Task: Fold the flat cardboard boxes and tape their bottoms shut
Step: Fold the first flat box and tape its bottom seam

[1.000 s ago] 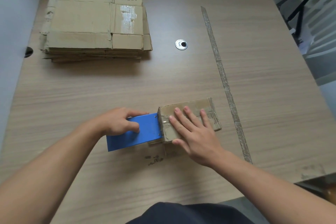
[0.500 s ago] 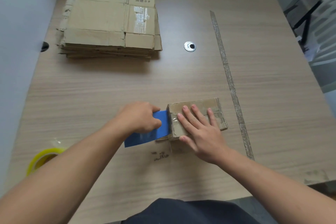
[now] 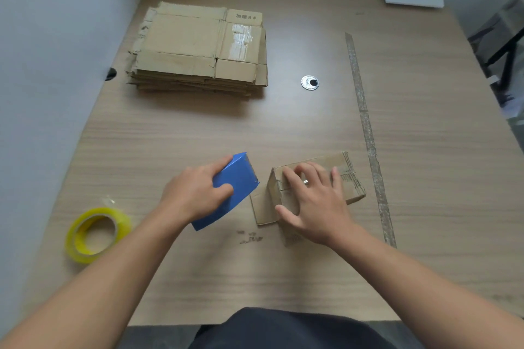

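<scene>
- Gripping a blue card (image 3: 236, 188), the left hand (image 3: 195, 195) has thumb and fingers curled round it, just left of the right hand.
- Right hand (image 3: 314, 207), fingers spread and nearly straight, presses on the folded cardboard box (image 3: 350, 178) beneath it.
- Stack of flat boxes (image 3: 198, 48) lies well beyond the left hand; tape roll (image 3: 96, 232) lies left of that hand's forearm.
</scene>
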Demonstrator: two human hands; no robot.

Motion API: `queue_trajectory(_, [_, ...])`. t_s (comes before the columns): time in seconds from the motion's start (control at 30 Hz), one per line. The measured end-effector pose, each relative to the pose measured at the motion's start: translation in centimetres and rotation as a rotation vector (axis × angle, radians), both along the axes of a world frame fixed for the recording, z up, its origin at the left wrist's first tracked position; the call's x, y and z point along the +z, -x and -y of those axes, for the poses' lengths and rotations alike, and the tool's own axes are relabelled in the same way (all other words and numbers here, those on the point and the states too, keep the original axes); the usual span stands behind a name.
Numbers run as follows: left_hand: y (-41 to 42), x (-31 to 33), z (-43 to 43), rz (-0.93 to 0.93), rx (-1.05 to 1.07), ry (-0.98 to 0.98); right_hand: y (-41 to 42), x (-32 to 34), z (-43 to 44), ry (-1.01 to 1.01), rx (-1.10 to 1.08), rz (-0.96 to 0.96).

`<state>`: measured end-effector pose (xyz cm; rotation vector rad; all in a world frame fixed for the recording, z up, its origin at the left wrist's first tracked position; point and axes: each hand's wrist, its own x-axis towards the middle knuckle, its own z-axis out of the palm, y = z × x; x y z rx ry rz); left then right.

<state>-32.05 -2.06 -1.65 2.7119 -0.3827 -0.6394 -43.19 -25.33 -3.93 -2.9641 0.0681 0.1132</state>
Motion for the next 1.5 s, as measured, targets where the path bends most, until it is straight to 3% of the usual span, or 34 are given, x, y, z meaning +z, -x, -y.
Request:
queue_trajectory(0.3, [3.2,1.5,0.2,0.136,0.015,0.119,2.0,-0.2,2.7,-0.047,0.0,-0.052])
queue_trajectory(0.43, [4.3,2.0,0.4,0.181,-0.035,0.171,1.8,-0.6,2.9,-0.174,0.013,0.125])
queue_trajectory(0.57, [5.2,2.5,0.8,0.244,-0.143,0.222,1.3,-1.2,5.1,-0.254,0.195,-0.026])
queue_trajectory(0.77, [6.2,3.3,1.5,0.516,-0.385,0.33,1.6,-0.8,7.2,-0.232,0.327,-0.081])
queue_trajectory(0.83, [6.3,3.5,1.6,0.538,-0.447,0.346,1.5,0.3,6.9,-0.315,0.294,0.022])
queue_trajectory(0.93, [6.4,4.0,1.6,0.575,-0.507,0.347,1.1,2.3,6.0,-0.616,0.147,0.179])
queue_trajectory(1.13, [6.6,5.4,2.0,0.566,-0.554,0.375,-0.8,4.7,5.0,-0.935,0.057,0.061])
queue_trajectory(1.27, [6.7,6.1,2.4,0.52,-0.545,0.419,-2.4,5.3,4.9,-0.968,0.088,-0.088])
queue_trajectory(1.5, [6.5,6.2,2.2,0.445,-0.457,0.408,-2.3,5.1,4.6,-1.122,-0.001,-0.094])
